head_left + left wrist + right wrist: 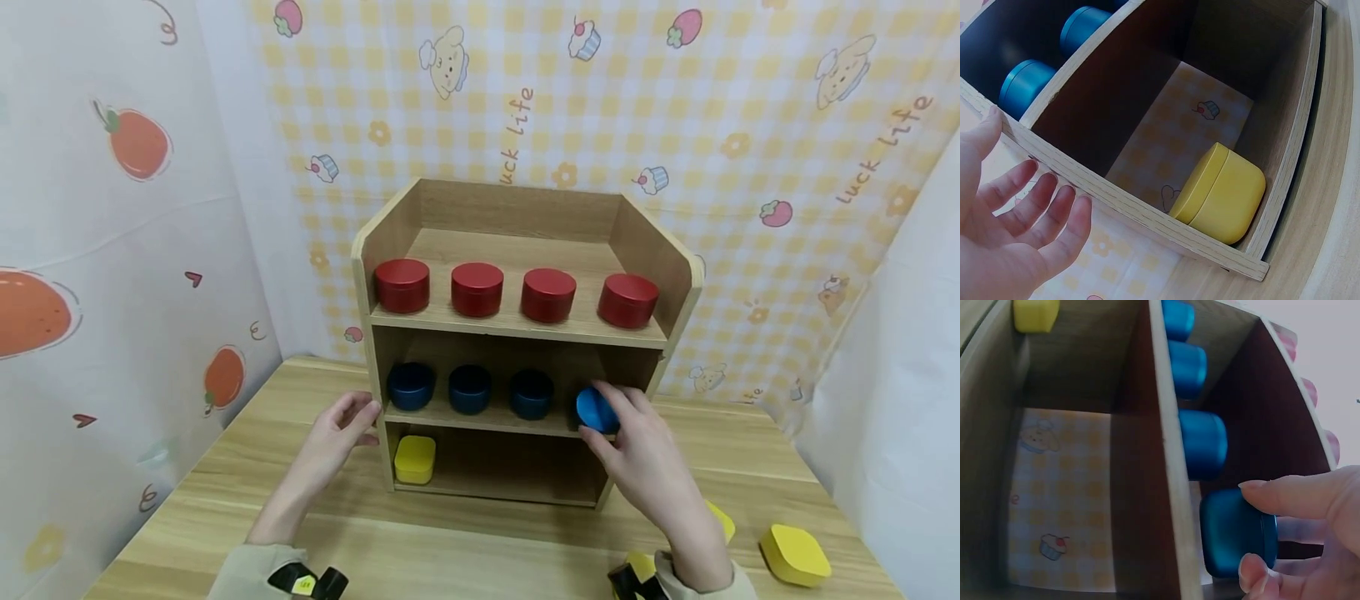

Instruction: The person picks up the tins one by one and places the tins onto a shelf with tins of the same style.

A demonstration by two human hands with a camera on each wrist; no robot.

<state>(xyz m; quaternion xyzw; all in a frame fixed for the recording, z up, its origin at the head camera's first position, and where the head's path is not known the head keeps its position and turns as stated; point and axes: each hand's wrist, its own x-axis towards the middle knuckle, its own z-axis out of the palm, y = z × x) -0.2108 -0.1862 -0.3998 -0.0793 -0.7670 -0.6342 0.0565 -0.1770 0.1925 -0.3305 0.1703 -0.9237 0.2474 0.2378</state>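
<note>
My right hand (647, 446) grips a blue round tin (1232, 534) between thumb and fingers at the right end of the middle shelf. The tin leans, its bright lid (592, 410) facing up toward the head view. Three more blue tins (470, 389) stand in a row to its left. Beside the left wall of the wooden shelf unit (480, 497) is my left hand (335, 433), its fingers loosely bent and holding nothing; the thumb tip lies right at the wall's front edge. A yellow rounded-square tin (1225, 197) sits at the left end of the bottom shelf.
Several red round tins (477, 290) line the top shelf. On the wooden table (442, 558), a yellow tin (795, 555) lies at the right, with other yellow ones partly hidden by my right forearm. Patterned cloth (480, 125) hangs behind the unit.
</note>
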